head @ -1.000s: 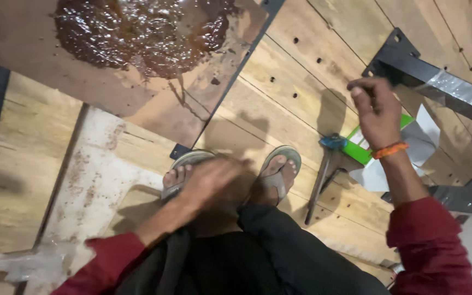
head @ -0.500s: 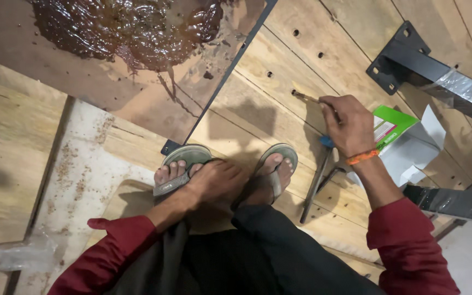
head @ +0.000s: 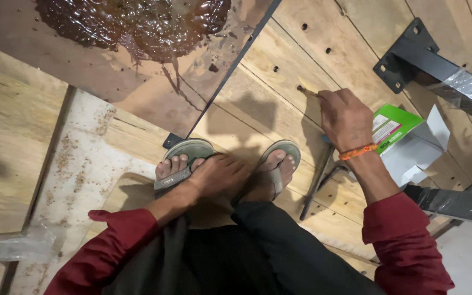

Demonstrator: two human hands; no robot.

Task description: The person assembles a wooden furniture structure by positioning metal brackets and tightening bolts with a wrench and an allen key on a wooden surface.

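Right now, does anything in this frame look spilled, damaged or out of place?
Yes. A glossy dark brown puddle spreads over the brown board at the top, with a drip trailing toward its edge. The right hand holds a small wooden stick at a hole in the plank; the left hand rests on a sandalled foot.

The paste (head: 137, 22) on the board (head: 83, 82) was dark brown and glossy; the board itself was a dull reddish brown. The floor planks (head: 17, 136) were pale yellow wood, with dark round holes in rows. The sleeves (head: 405, 246) were deep red, the trousers (head: 279, 257) black, the sandals (head: 189, 150) grey-green. An orange band (head: 358, 151) circled the right hand's (head: 345, 117) wrist, and the stick (head: 308, 89) it held was light tan. The box (head: 397, 128) was bright green and white, the bracket (head: 411, 52) black.
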